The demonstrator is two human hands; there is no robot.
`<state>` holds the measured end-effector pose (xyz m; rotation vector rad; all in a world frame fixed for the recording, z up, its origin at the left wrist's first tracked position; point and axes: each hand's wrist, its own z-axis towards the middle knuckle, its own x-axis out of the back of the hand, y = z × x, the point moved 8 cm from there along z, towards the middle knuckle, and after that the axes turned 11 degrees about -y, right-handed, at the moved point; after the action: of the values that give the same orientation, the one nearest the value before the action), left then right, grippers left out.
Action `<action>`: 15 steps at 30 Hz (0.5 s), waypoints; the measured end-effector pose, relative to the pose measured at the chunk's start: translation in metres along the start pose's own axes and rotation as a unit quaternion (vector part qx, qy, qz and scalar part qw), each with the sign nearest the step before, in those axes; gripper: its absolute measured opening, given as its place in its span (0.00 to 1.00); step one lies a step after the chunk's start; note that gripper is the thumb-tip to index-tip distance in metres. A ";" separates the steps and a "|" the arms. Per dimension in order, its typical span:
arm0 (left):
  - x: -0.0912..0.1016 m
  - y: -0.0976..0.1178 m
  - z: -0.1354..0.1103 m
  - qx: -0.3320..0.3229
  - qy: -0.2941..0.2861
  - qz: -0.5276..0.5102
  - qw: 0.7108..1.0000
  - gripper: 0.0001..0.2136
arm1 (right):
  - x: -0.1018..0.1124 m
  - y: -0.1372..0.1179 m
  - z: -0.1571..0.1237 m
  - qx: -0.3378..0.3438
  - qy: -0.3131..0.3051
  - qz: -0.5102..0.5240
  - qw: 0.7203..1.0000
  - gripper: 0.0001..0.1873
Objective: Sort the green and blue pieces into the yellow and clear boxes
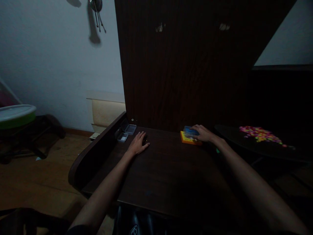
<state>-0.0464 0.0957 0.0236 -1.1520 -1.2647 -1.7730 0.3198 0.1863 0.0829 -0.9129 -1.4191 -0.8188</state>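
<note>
My left hand point(138, 143) lies flat on the dark wooden desk point(161, 176), palm down, fingers stretched out, with a small dark object point(146, 140) by its fingertips. My right hand point(202, 133) rests on top of a blue box point(190, 131) that sits on an orange board or box point(187, 139) near the back of the desk. Its fingers curl over the blue box; the grip is dim and hard to read.
Two small clear plastic cases point(127, 133) sit at the desk's back left by a raised side rail point(97, 150). A tall dark panel point(190, 65) stands behind. Colourful small pieces point(260, 133) lie on a dark round table to the right. A green-rimmed round object point(16, 116) stands left.
</note>
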 end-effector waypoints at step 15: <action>-0.005 0.004 0.019 0.009 -0.025 0.004 1.000 0.16 | -0.010 0.005 0.009 -0.012 0.027 -0.014 0.999 0.29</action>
<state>-0.0355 0.1123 0.0227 -1.1964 -1.3006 -1.7336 0.3203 0.1956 0.0720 -0.8836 -1.3802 -0.8777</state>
